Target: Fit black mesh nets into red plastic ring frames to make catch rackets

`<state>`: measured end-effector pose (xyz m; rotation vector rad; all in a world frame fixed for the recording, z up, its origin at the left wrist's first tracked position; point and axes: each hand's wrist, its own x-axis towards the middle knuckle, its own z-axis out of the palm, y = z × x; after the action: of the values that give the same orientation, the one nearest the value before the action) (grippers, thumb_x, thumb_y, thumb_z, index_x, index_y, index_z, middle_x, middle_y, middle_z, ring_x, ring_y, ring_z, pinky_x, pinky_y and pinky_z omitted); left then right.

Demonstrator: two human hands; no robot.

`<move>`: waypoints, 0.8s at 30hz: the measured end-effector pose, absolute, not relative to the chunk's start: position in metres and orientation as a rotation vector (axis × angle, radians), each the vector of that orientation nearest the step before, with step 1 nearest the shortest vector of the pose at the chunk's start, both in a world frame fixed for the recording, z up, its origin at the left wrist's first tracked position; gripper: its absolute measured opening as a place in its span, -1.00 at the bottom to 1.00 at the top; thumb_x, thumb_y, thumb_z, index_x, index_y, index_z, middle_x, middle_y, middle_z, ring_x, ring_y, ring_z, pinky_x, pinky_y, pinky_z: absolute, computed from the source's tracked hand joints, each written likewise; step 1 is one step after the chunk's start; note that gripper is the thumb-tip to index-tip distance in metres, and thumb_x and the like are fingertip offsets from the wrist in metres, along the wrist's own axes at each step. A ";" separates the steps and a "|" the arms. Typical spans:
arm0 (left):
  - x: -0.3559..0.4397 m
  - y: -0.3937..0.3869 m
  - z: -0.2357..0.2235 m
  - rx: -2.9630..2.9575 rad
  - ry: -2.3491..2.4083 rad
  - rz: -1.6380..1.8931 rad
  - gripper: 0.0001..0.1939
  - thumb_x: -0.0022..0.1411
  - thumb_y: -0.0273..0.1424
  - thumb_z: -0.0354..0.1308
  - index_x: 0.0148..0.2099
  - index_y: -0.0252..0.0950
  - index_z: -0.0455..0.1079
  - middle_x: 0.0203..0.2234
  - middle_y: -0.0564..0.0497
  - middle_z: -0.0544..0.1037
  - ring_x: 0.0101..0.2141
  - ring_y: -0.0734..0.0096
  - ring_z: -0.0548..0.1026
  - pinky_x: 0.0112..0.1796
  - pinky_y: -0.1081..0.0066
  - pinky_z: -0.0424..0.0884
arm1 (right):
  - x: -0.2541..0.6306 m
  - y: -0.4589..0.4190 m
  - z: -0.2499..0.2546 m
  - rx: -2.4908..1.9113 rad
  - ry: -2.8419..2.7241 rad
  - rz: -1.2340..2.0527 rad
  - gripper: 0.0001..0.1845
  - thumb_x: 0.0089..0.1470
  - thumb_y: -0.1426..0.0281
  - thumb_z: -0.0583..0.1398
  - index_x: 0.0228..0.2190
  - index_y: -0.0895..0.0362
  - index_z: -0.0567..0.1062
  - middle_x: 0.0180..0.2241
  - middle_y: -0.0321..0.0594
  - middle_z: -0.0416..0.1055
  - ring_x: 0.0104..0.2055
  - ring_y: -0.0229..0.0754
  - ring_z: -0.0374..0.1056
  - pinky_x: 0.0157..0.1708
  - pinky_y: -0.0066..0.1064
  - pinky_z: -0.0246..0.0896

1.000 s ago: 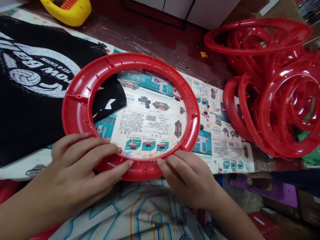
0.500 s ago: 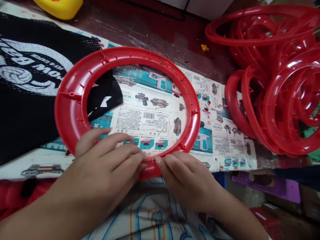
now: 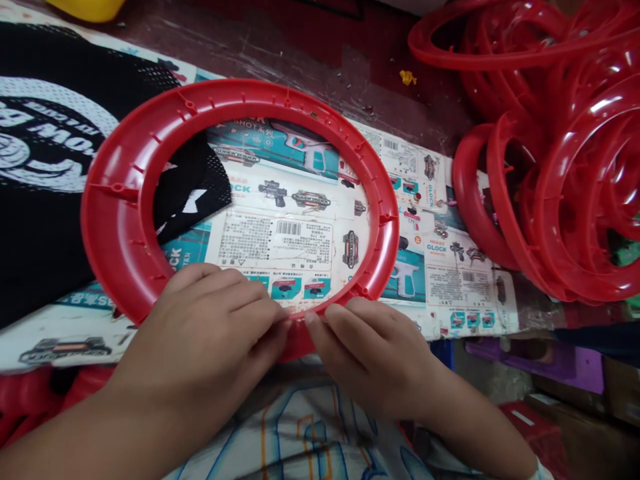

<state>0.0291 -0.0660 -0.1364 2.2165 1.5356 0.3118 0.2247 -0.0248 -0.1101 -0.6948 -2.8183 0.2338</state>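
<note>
A red plastic ring [image 3: 117, 193], its ribbed hollow side facing up, lies at the near edge of the table, tilted slightly toward me. My left hand [image 3: 215, 327] is closed over the ring's near rim, with the fingers curled round its inner edge. Just to the right, my right hand [image 3: 370, 347] pinches the same rim, thumb and fingers pressed together. Between the two hands a short stretch of rim shows. Whether anything small sits under the fingertips is hidden.
Printed cardboard sheets [image 3: 450, 287] cover the table under the ring. A black cloth with white lettering [image 3: 45, 200] lies at left. Several red rings [image 3: 560, 173] are heaped at right. A yellow object [image 3: 90, 8] and a yellow scrap [image 3: 407, 78] lie farther back.
My left hand's fingers have curled in from a more spread pose and now wrap the rim. The ring appears slightly further left and nearer in view. The right hand keeps its pinch.
</note>
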 end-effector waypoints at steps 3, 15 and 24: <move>0.033 -0.062 -0.133 2.159 1.554 0.243 -0.68 0.26 -0.43 -0.10 -0.47 -0.21 0.40 -0.56 0.03 0.48 -0.41 0.19 0.41 -0.29 0.14 0.17 | 0.223 -0.021 -0.108 -0.672 -2.838 0.269 -0.69 0.18 0.57 0.01 -0.51 0.17 0.45 -0.54 -0.28 0.34 -0.50 -0.26 0.14 -0.55 -0.36 0.00; 0.042 -0.046 -0.126 2.121 1.563 0.075 -0.78 0.10 -0.46 -0.02 -0.58 -0.22 0.16 -0.63 0.00 0.41 -0.52 0.17 0.36 -0.41 0.20 0.12 | 0.223 -0.012 -0.099 -0.456 -2.927 0.272 -0.73 0.20 0.54 0.03 -0.41 0.22 0.51 -0.53 -0.27 0.31 -0.50 -0.26 0.10 -0.52 -0.34 0.01; 0.042 -0.032 -0.121 2.046 1.467 -0.107 -0.80 0.09 -0.48 0.01 -0.56 -0.23 0.25 -0.59 -0.01 0.48 -0.53 0.22 0.40 -0.46 0.29 0.05 | 0.225 0.000 -0.109 -0.271 -2.935 0.195 -0.78 0.16 0.53 0.09 -0.51 0.19 0.42 -0.53 -0.30 0.26 -0.50 -0.26 0.08 -0.54 -0.29 -0.15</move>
<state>0.0422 -0.0316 -0.1210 2.0457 1.4668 -0.1072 0.2249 -0.0004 -0.1091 -0.2705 -2.9348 0.1955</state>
